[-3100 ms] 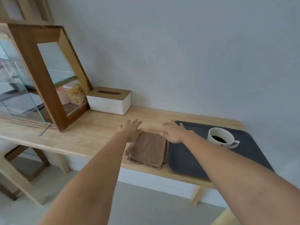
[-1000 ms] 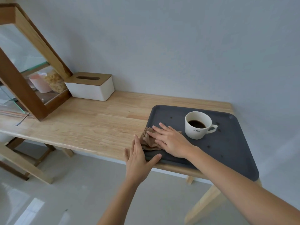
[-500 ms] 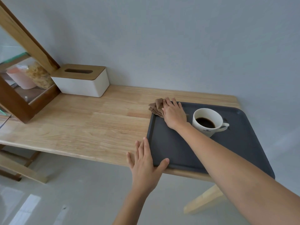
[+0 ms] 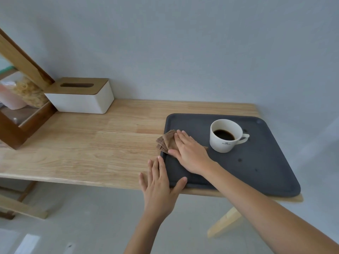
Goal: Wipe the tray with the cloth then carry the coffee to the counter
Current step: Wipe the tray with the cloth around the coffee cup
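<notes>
The right hand, flat on the folded brown cloth, has drawn it back from the dark tray's far-left corner to its left edge. Open, grasping nothing, the left hand steadies the near-left corner. The white coffee cup stands mid-tray.
</notes>
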Available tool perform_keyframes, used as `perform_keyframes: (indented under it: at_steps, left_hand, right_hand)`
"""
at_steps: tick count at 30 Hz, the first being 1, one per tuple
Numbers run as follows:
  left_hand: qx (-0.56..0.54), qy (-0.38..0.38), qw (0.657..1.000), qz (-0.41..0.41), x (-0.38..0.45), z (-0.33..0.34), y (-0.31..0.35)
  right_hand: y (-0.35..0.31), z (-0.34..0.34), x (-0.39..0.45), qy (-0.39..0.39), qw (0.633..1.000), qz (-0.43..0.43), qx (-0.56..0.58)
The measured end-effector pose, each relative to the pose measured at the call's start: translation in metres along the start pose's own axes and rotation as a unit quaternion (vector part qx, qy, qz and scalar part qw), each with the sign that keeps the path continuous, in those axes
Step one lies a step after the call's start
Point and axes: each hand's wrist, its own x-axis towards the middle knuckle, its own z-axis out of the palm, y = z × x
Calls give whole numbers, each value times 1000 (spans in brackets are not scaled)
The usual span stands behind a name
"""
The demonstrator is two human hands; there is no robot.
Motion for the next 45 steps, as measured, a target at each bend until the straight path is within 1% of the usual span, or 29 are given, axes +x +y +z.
perform_keyframes:
  at_steps: [3,7,8,12,18,21,24,28,37,41,44,45]
  left_hand:
    - [0,-9,1000,-1,0,-2,1]
    - [-10,-21,1000,0,0,-3,0]
    - [-11,-24,1000,-1,1,-3,-1]
    - [-6,-54,998,15,0,-7,-4]
    - [24,-50,998,24,-2,-7,-6]
    - [32,-51,998,23,-1,-8,-6]
    - [45,-53,997,22,0,-9,-6]
    - [50,-61,997,19,0,-11,-4]
    - [50,-72,996,12,-1,-12,-2]
    - [60,-79,995,9,-1,-14,-1]
    - [66,-105,992,-1,1,-17,0]
    - [69,-114,991,-2,2,-20,2]
  right_hand:
    - [8,-2,29,5,999,32,-5]
    - [27,-5,73,26,993,117,-9]
    - [29,-5,78,29,992,119,-9]
    - [24,-3,61,22,998,50,-7]
    - [15,1,-16,15,999,-44,18]
    - [27,-3,-55,3,997,-73,36]
    - [53,-13,-87,-14,994,-83,63]
    - [87,-26,-121,-21,994,-58,94]
    - [144,-50,-166,-24,996,16,81]
    - [149,-53,-171,-27,996,35,77]
    - [146,-60,-169,-48,996,58,57]
    - [144,-65,-167,-36,994,67,73]
